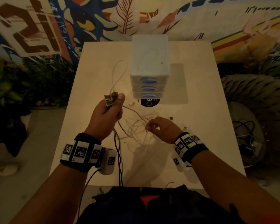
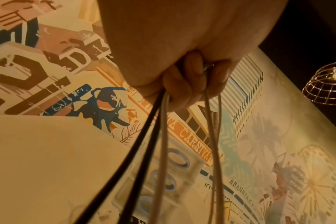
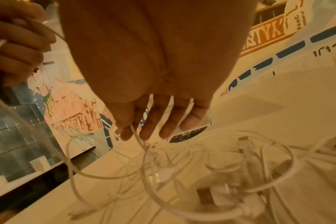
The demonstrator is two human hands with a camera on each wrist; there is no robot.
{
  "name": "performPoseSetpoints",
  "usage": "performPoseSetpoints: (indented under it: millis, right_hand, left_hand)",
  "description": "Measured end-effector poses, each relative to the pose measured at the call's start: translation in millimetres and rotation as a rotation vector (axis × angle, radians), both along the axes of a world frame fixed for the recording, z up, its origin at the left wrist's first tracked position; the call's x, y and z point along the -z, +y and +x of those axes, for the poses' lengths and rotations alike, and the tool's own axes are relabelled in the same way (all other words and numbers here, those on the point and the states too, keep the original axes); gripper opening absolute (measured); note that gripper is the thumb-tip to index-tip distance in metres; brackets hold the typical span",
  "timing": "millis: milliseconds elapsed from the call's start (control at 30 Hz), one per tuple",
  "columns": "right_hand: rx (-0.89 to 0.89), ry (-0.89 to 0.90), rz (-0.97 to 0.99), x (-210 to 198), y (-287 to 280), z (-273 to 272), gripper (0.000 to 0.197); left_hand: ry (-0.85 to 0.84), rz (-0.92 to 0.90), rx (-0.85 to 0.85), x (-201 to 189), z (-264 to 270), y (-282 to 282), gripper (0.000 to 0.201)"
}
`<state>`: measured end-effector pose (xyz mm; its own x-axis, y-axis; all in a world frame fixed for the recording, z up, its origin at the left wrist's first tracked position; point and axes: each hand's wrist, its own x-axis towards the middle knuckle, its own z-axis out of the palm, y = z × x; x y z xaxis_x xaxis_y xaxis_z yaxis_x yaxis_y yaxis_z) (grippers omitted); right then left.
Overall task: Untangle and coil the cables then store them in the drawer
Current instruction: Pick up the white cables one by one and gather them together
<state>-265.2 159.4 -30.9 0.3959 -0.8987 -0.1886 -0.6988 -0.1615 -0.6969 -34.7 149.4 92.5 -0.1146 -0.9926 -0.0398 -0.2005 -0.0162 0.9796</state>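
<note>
My left hand (image 1: pixel 114 103) is raised over the white table (image 1: pixel 94 65) and grips a bundle of cable ends, with plugs (image 1: pixel 110 99) sticking out above the fist. In the left wrist view the fist (image 2: pixel 186 78) holds two black and several white cords (image 2: pixel 163 136) that hang down. A loose white cable tangle (image 1: pixel 136 128) lies between the hands. My right hand (image 1: pixel 149 127) pinches one white strand (image 3: pixel 136 137) of the tangle (image 3: pixel 220 174) between thumb and forefinger. The white drawer unit (image 1: pixel 149 70), three blue-handled drawers all closed, stands behind.
A dark round sticker (image 1: pixel 149 102) lies on the table in front of the drawer unit. Black cords (image 1: pixel 119 159) run from my left hand over the table's near edge. Plants (image 1: pixel 31 78) stand left of the table, a grey ribbed object (image 1: pixel 249 88) right.
</note>
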Motion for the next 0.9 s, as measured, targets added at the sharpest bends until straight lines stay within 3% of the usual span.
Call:
performPoseSetpoints:
  millis: [100,233,400,467,600,767,900]
  right_hand:
    - [0.07,-0.034,-0.141,-8,-6,-5,0.02]
    - [0.183,-0.24,-0.068,-44,-15,-6,0.022]
    - [0.29,-0.468,-0.105,-67,-18,-3,0.023]
    - [0.319,-0.556,-0.085,-74,-17,-2,0.024]
    - [0.336,-0.685,0.022,-89,-11,3,0.023]
    - [0.341,-0.89,0.106,-93,-5,10,0.024]
    - [0.412,-0.916,0.148,-90,-3,3,0.024]
  left_hand:
    - [-0.107,-0.028,-0.041,3,5,2,0.043]
    - [-0.173,-0.036,-0.059,10,9,1,0.03]
    - [-0.204,-0.027,-0.048,20,7,-1,0.028]
    - [-0.18,-0.012,-0.032,21,6,-2,0.037]
    - [-0.138,-0.052,0.091,24,-4,-1,0.042]
    - [-0.155,0.056,0.239,27,-15,8,0.051]
    - [-0.354,0.035,0.389,26,-15,10,0.041]
